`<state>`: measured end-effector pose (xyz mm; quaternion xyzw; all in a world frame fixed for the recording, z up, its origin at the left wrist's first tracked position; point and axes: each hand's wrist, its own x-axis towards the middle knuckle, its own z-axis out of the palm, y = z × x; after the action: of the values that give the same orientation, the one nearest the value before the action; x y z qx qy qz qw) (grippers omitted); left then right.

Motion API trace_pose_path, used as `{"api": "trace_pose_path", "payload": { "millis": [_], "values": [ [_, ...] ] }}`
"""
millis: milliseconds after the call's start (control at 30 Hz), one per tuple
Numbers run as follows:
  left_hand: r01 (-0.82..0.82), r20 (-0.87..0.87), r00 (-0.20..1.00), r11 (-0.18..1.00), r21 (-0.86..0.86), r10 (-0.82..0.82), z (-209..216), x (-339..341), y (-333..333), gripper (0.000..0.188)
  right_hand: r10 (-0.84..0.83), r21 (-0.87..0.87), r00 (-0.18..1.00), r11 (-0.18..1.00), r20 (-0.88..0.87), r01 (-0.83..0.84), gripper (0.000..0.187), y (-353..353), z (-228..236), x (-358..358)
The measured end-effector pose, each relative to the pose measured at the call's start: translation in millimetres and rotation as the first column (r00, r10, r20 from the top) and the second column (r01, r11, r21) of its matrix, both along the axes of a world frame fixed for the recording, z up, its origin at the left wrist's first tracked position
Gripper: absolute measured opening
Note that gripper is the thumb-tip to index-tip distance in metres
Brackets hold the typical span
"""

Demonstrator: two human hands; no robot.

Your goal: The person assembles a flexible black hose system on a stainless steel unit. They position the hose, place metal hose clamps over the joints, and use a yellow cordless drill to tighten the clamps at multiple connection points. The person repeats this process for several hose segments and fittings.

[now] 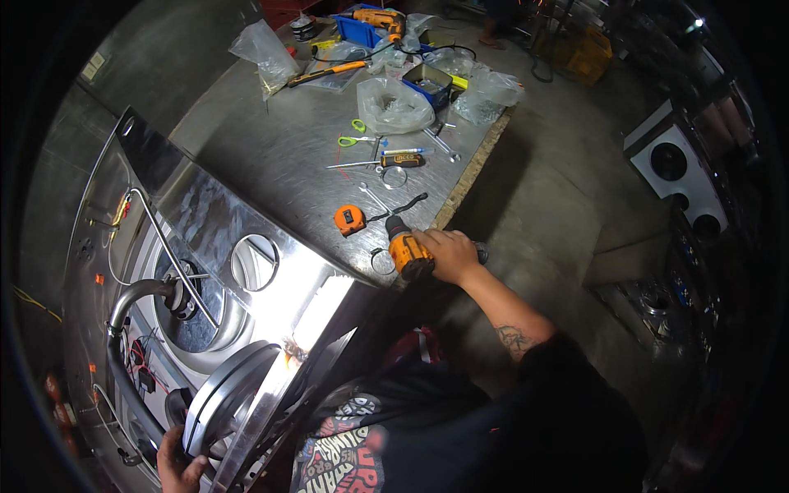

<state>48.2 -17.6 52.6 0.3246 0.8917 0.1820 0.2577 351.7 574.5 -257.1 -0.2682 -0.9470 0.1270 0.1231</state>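
At the near edge of the metal table, my right hand is closed round an orange and black cordless drill. The drill lies with its chuck pointing away from me. Low on the left, my left hand is bent round the lower edge of a round grey and black housing, partly cut off by the frame. That housing sits inside an open stainless steel cabinet, beside a curved metal pipe. Next to the drill are a hose clamp and an orange tape measure.
Wrenches, a screwdriver and green-handled scissors lie across the metal table. Plastic bags, blue bins and a second orange power tool crowd its far end. A white unit with round openings stands at right.
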Motion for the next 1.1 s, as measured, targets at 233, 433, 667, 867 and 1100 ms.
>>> {"api": "trace_pose_path", "payload": {
  "millis": [233,433,667,867,1100],
  "values": [
    [-0.416,-0.162,0.897,0.909,0.008,0.412,6,25,11,0.040,0.275,-0.056,0.953,0.961,0.128,-0.269,0.074,25,-16,-64],
    [-0.639,-0.012,0.768,0.768,0.051,0.640,2,39,25,0.047,0.282,-0.401,0.934,0.899,0.219,-0.178,0.068,82,4,-108],
    [-0.449,-0.032,0.876,0.836,0.315,0.482,-9,30,6,0.051,0.076,-0.159,0.948,0.987,0.309,-0.028,0.046,136,-42,-164],
    [-0.477,0.053,0.868,0.802,0.360,0.493,-13,27,-8,0.060,0.132,-0.081,0.857,0.977,-0.498,-0.198,0.016,60,-1,-82],
    [-0.427,-0.008,0.890,0.841,0.333,0.455,-11,23,-1,0.063,0.191,0.038,0.854,0.979,-0.484,-0.198,0.030,-6,-8,-21]
  ]
}}
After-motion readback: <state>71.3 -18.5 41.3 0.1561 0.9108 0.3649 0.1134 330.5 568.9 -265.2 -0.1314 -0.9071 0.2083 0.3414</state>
